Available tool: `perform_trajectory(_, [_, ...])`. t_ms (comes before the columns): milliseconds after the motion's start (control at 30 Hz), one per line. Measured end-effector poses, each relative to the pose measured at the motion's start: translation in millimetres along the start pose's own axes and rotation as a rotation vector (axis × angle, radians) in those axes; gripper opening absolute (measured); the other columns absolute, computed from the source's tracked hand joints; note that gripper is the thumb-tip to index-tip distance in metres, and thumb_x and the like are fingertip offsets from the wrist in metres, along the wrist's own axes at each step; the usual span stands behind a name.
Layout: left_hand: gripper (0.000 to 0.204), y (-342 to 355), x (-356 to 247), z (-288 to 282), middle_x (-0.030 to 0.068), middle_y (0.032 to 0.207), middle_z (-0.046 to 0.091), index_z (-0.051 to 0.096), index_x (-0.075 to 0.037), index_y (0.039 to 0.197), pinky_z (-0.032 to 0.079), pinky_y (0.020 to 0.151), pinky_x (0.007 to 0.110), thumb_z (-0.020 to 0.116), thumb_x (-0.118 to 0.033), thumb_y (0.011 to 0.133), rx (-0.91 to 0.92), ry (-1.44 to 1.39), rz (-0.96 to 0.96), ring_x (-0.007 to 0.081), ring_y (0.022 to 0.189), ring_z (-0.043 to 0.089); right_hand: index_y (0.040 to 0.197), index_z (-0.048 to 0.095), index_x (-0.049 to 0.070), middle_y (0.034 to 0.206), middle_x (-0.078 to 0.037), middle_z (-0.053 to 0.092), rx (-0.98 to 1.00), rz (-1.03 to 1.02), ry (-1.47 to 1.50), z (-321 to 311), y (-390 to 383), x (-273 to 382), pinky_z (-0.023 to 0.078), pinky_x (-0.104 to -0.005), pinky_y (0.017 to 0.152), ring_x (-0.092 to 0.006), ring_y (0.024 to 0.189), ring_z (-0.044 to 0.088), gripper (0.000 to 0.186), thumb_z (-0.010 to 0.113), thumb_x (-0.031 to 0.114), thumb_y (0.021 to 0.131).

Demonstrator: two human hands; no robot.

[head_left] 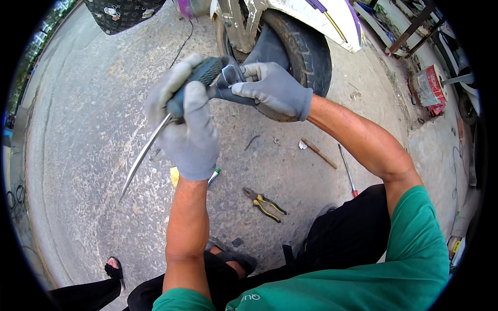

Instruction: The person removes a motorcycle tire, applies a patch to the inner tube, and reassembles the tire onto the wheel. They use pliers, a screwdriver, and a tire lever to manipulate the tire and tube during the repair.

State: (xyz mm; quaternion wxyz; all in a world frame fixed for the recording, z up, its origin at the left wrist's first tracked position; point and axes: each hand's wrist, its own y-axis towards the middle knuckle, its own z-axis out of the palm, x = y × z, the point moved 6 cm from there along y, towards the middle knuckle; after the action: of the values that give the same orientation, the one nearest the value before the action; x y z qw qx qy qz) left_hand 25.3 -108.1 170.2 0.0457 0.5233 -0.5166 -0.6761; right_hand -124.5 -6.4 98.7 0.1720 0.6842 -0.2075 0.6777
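My left hand, in a grey glove, is closed on a dark green textured object, with a long thin metal bar slanting down-left from it; whether they are one tool is unclear. My right hand, also gloved, pinches the black inner tube at a glossy grey area just right of that object. The tube runs toward the front tyre of a white scooter. Pliers with yellow-black handles, a wooden-handled tool and a red-handled screwdriver lie on the concrete.
A patterned dark bag is at upper left, a red-and-white bucket at right. A small tube and a yellow item lie below my left hand. Another person's sandalled foot is at lower left.
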Motion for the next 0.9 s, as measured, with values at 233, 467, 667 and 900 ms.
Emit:
perform_trajectory(233, [0.026, 26.4, -34.6, -23.8, 0.0224, 0.114, 0.073, 0.062, 0.004, 0.125, 0.066, 0.073, 0.029, 0.057, -0.013, 0.107, -0.183, -0.183, -0.025, 0.0231, 0.090, 0.076, 0.119, 0.072, 0.002, 0.093, 0.000, 0.069, -0.066, 0.018, -0.230, -10.4, -10.0, 3.5, 0.049, -0.0257, 0.077, -0.0070, 0.081, 0.058, 0.023, 0.072, 0.014, 0.099])
perform_trajectory(467, [0.024, 0.0, 6.9, -0.3, 0.0196, 0.110, 0.073, 0.060, 0.004, 0.124, 0.065, 0.072, 0.028, 0.057, -0.012, 0.106, 0.004, -0.079, -0.470, 0.0154, 0.076, 0.072, 0.115, 0.073, 0.003, 0.093, 0.000, 0.068, -0.032, -0.012, -0.182, -6.8, 0.6, 1.0, 0.047, -0.0251, 0.074, -0.0059, 0.081, 0.056, 0.022, 0.074, 0.016, 0.098])
perform_trajectory(667, [0.023, 5.4, -9.7, -11.9, 0.0205, 0.109, 0.073, 0.061, 0.004, 0.124, 0.061, 0.071, 0.025, 0.056, -0.008, 0.106, -0.108, -0.037, 0.095, 0.0184, 0.083, 0.074, 0.116, 0.072, 0.003, 0.091, 0.001, 0.068, 0.005, -0.015, -0.073, 4.6, 3.9, 6.1, 0.046, -0.0254, 0.074, -0.0066, 0.080, 0.054, 0.022, 0.072, 0.016, 0.099])
perform_trajectory(900, [0.025, 17.0, -36.7, -22.9, 0.0226, 0.118, 0.073, 0.060, 0.002, 0.127, 0.063, 0.077, 0.029, 0.054, -0.013, 0.108, -0.168, -0.067, -0.083, 0.0177, 0.088, 0.075, 0.119, 0.071, 0.004, 0.096, 0.001, 0.068, -0.035, 0.038, -0.258, -8.6, -6.6, 12.0, 0.046, -0.0256, 0.077, -0.0064, 0.082, 0.054, 0.022, 0.070, 0.015, 0.099])
